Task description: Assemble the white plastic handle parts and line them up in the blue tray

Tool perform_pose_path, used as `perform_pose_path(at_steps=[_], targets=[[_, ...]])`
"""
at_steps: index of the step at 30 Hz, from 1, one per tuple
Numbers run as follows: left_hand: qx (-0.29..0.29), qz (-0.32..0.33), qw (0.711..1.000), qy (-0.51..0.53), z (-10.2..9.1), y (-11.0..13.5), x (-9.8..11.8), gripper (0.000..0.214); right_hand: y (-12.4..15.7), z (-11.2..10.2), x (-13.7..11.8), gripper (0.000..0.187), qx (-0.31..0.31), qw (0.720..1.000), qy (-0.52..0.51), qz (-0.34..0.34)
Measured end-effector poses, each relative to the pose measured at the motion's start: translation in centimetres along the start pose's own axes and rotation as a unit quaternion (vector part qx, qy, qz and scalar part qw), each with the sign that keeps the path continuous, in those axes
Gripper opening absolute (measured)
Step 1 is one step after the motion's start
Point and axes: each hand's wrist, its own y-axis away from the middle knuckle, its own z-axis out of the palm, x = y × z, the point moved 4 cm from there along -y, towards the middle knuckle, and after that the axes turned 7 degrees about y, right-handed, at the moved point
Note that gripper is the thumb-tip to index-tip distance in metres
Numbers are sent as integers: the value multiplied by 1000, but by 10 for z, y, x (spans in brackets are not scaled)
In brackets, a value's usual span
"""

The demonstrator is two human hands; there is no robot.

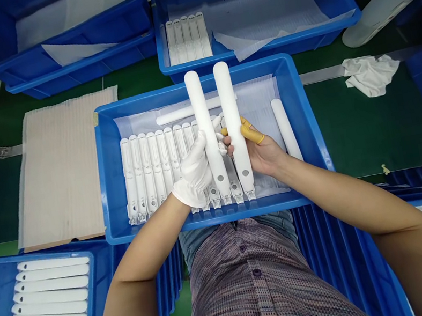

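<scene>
My gloved left hand [194,165] grips a white plastic bar [205,126] and my right hand [259,152], with yellow finger cots [252,133], grips a second bar [232,116]. Both stand upright above the blue crate [213,217], over the row of white parts [148,174]. A steady hold keeps them off that row; the near rim is close, and my fingertips behind the bars are hard to make out.

Support: dark green worktop [367,119] | Centre: rectangular blue plastic crate [300,109] | Left of crate, just beside: flat beige ribbed foam pad [61,168] | Right: crumpled white cloth [370,75] over end of long grey metal strip [322,74] | Behind: two more rectangular blue plastic crates [257,49], side by side
</scene>
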Motion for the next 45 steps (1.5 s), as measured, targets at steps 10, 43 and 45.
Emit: perform_pose_path(at_steps=[10, 43, 45], targets=[[-59, 26, 998, 5, 0, 1, 0, 41, 1, 0, -1, 37, -47, 998, 2, -36], [-175, 102, 952, -231, -2, -1, 7, 37, 29, -2, 4, 61, 51, 711, 562, -420], [-173, 103, 952, -232, -1, 0, 7, 37, 29, 0, 5, 59, 48, 711, 561, -421]])
